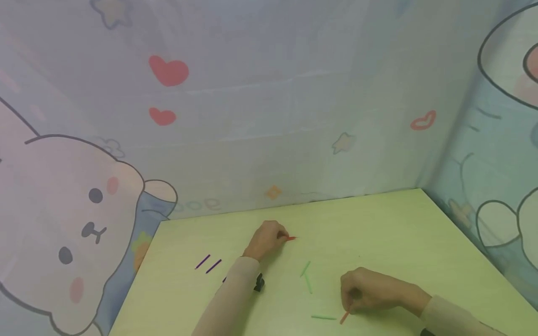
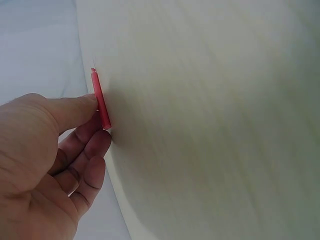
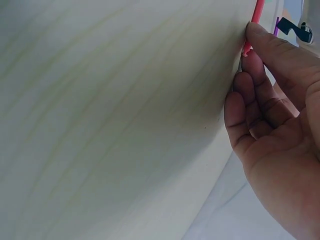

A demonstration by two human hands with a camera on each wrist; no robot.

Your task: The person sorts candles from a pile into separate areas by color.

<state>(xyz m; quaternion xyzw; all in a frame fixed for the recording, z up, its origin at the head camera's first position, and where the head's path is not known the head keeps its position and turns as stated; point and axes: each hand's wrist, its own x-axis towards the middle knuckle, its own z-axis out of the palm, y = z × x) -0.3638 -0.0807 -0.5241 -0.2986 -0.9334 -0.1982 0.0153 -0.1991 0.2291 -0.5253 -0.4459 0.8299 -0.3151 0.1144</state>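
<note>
My left hand (image 1: pixel 265 240) pinches a thin red candle (image 2: pixel 101 100) between thumb and fingers, low over the far part of the table. A fine wick stands out from the candle's end. At the near right, my right hand (image 1: pixel 371 290) pinches another candle (image 3: pixel 257 12), red in the right wrist view and more orange in the head view, tilted with its lower end by the tabletop. Between the hands lie several green candles: one slanted (image 1: pixel 305 269), one just below it (image 1: pixel 308 283), and one nearly level (image 1: pixel 323 318) left of my right hand.
Left of my left forearm, two purple candles (image 1: pixel 202 262) lie side by side, with a bit of purple (image 1: pixel 224 279) showing at the sleeve. The pale yellow-green tabletop (image 1: pixel 378 224) meets patterned fabric (image 1: pixel 273 140) at the back and sides.
</note>
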